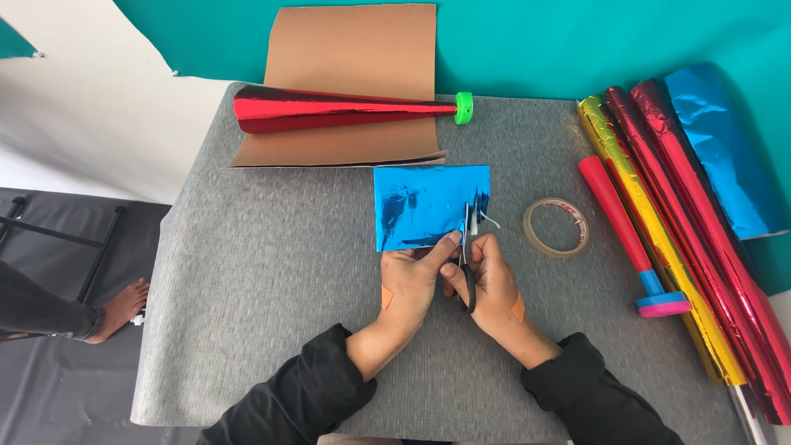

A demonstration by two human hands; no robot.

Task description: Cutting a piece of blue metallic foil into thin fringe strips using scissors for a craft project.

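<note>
A grey woven mat (pixel 272 272) covers the low work surface. Behind it a teal backdrop (pixel 535 41) spreads across the top and right, meeting a white sheet (pixel 82 107) at the upper left. At lower left lies dark grey floor covering (pixel 49 387), with thin black metal legs (pixel 74 239) of some frame. The light is soft and even.

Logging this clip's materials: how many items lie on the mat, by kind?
Foil rolls: 4
Foil sheet: 1
Red cone: 1
Card sheet: 1
Tape: 1
Scissors: 1
Red horn: 1
Total: 10
</note>
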